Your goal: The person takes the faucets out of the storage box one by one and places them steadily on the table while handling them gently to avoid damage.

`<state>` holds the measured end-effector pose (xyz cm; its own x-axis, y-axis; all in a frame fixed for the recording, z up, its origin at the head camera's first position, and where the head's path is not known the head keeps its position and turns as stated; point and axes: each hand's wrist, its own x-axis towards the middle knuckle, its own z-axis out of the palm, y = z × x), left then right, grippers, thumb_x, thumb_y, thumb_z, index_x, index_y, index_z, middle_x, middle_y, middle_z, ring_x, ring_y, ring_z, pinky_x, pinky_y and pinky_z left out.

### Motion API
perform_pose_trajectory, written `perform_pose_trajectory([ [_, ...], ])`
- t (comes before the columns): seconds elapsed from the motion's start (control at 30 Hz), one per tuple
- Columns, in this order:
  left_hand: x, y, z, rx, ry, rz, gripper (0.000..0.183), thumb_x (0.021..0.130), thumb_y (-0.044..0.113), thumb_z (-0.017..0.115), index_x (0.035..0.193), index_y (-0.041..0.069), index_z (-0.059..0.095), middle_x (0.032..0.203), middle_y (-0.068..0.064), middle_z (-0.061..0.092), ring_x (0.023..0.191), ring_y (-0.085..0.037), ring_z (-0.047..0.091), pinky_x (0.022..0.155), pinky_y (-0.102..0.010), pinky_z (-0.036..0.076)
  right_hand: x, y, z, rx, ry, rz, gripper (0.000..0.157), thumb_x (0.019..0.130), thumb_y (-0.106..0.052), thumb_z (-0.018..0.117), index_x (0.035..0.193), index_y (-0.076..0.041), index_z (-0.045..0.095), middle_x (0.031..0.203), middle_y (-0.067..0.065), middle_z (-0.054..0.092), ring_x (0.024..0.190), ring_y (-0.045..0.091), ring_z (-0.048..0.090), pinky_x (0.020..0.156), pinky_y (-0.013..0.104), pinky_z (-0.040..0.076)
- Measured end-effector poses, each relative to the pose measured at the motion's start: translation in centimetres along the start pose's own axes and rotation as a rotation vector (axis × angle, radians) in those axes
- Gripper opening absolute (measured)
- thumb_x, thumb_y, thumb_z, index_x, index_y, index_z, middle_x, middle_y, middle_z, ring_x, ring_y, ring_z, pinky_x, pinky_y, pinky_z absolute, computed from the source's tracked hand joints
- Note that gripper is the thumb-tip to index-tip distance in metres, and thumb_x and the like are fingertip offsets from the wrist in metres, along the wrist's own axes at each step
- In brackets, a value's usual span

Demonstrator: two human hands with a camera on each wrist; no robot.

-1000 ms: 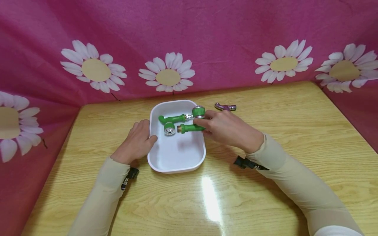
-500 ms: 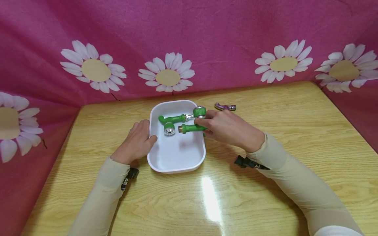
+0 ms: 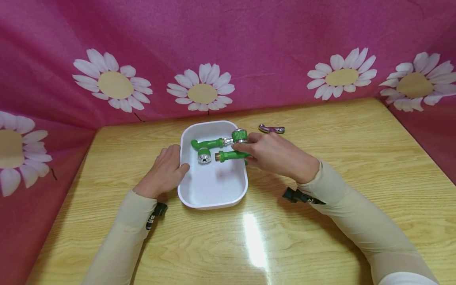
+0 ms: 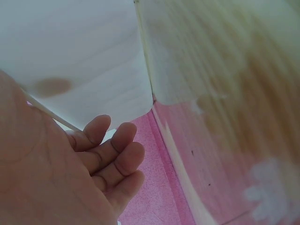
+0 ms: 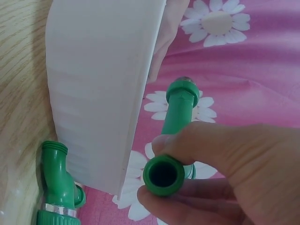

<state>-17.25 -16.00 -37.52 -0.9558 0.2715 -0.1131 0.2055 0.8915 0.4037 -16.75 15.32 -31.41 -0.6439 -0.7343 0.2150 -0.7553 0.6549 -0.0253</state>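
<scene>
My right hand (image 3: 272, 152) grips a green tap (image 5: 176, 110) above the right rim of a white plastic tub (image 3: 213, 186). In the head view, the threaded brass end of this tap points left over the tub, and its ridged green and silver handle (image 3: 239, 135) shows beyond my fingers. A second green tap (image 3: 210, 144) lies inside the tub, with a chrome fitting and a round green handle. My left hand (image 3: 164, 170) holds the tub's left rim, thumb over the edge and fingers outside. The left wrist view shows those fingers (image 4: 123, 161) bent near the tub wall.
On the wooden table (image 3: 303, 253), a purple and chrome tap (image 3: 272, 129) lies behind my right hand. Another green tap (image 5: 57, 180) stands close to the tub's outer wall in the right wrist view. A pink cloth with daisies (image 3: 270, 59) hangs along the table's back and sides.
My right hand and the held tap shift slightly right, then slightly back left. The left hand, the tub and the tap inside it stay in place.
</scene>
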Motion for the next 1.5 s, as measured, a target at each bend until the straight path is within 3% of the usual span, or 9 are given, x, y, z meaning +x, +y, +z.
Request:
perform_pose_trajectory([
  [0.27,0.0,0.0,0.0,0.003,0.009,0.012,0.048,0.1,0.023,0.045,0.137,-0.006,0.038,0.119,-0.017,0.049,0.109,-0.031,0.037,0.092,-0.04,0.031,-0.1,0.2,0.1,-0.019,0.023,-0.017,0.044,0.087,-0.015,0.081,0.13,-0.016,0.073,0.1,0.014,0.071,0.075,0.02,0.062,0.066,0.035,0.056],
  [0.7,0.0,0.1,-0.1,0.005,-0.004,0.008,0.05,0.1,0.024,0.044,0.14,-0.006,0.036,0.12,-0.017,0.048,0.109,-0.031,0.036,0.091,-0.041,0.031,-0.1,0.6,-0.1,-0.003,0.034,-0.013,0.04,0.084,-0.012,0.084,0.124,-0.013,0.075,0.102,0.014,0.074,0.086,0.025,0.069,0.073,0.039,0.061],
  [0.93,0.0,0.1,-0.1,0.003,-0.002,0.011,0.05,0.1,0.023,0.044,0.139,-0.006,0.037,0.12,-0.017,0.048,0.109,-0.031,0.037,0.09,-0.04,0.031,0.0,0.7,-0.3,-0.001,-0.004,0.015,0.042,0.085,-0.015,0.085,0.125,-0.013,0.075,0.106,0.013,0.075,0.092,0.026,0.071,0.077,0.04,0.061],
  [1.5,-0.1,0.0,-0.1,0.002,0.002,0.016,0.048,0.1,0.023,0.045,0.137,-0.006,0.037,0.118,-0.017,0.048,0.108,-0.031,0.036,0.09,-0.04,0.03,-0.2,1.7,-0.9,0.014,-0.007,0.059,0.031,0.085,-0.008,0.079,0.115,-0.015,0.076,0.091,0.009,0.071,0.068,0.02,0.06,0.061,0.038,0.055],
])
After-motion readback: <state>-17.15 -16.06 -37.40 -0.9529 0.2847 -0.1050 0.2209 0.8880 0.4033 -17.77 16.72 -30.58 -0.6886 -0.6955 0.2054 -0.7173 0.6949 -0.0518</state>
